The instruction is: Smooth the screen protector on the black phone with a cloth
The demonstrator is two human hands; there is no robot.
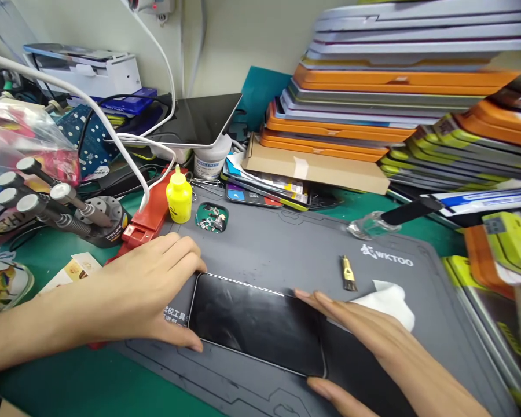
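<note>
A smartphone (256,324) with a dark, smudged screen lies face up, long side across, over the grey work mat (282,249). My left hand (156,295) grips its left end, fingertips at the far edge and thumb at the near edge. Around the right end, my right hand (373,341) holds it the same way, fingers on the far edge and thumb below. Just beyond the right fingers are a crumpled white wipe (391,304) and a small brush (348,273) with a gold ferrule. My right hand partly hides the wipe.
Behind the phone stand a yellow bottle (179,196) and a mat recess with small parts (211,218). Screwdrivers (65,200) stand in a holder at left. A glass jar (367,225) sits back right, below tall stacks of orange and grey boxes (342,130).
</note>
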